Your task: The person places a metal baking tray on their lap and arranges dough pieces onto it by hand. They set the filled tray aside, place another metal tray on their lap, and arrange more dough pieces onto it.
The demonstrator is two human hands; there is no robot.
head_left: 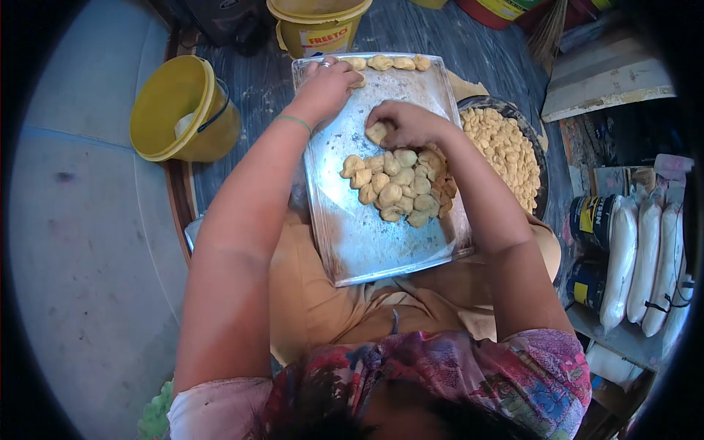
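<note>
A worn metal baking tray (pixel 330 213) lies tilted across my lap. At its far left corner my left hand (pixel 325 89) curls over a small round dough piece (pixel 358 80), partly hidden by the fingers. My right hand (pixel 411 123) is closed on another dough piece (pixel 377 133), just above the tray's middle. Along the far edge runs a short row of dough pieces (pixel 380 63). A loose heap of tan, flattened dough balls (pixel 396 180) covers the tray's right middle, below my right hand.
Right of the tray stands a dark round basin (pixel 545 169) full of small dough pieces. A yellow bucket (pixel 220 132) leans at the left, and another yellow bucket (pixel 323 29) is beyond the tray. Shelves at the right hold long white plastic packs (pixel 622 264) and dark cans (pixel 591 220).
</note>
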